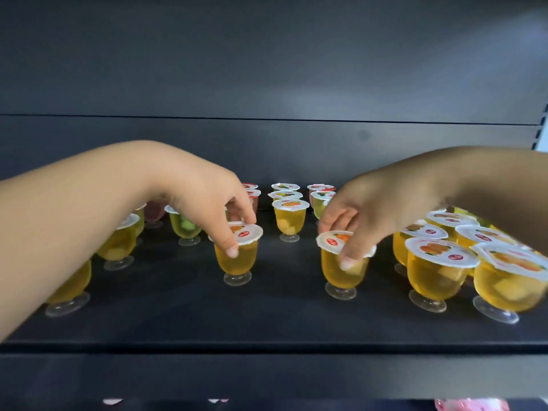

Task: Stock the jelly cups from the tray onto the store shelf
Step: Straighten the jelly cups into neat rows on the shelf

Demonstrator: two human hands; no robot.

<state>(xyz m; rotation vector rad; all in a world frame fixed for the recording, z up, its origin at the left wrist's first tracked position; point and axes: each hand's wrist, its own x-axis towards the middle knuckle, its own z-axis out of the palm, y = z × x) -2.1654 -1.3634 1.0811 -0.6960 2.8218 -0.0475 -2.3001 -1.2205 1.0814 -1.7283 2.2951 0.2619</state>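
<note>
On the dark store shelf (281, 315), two orange jelly cups stand upright near the front, each pinched at its lid rim from above. Left hand (207, 200) has its fingers (232, 247) curled over the left orange cup (237, 259), thumb on the cup wall; right hand (364, 209) grips the right orange cup (341, 268) the same way, its fingers (347, 261) covering part of the lid. More orange cups (439, 271) crowd the right side, with green and red cups (286, 194) in rows behind.

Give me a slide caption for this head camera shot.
Both hands, left and right, set orange jelly cups on a dark shelf.
</note>
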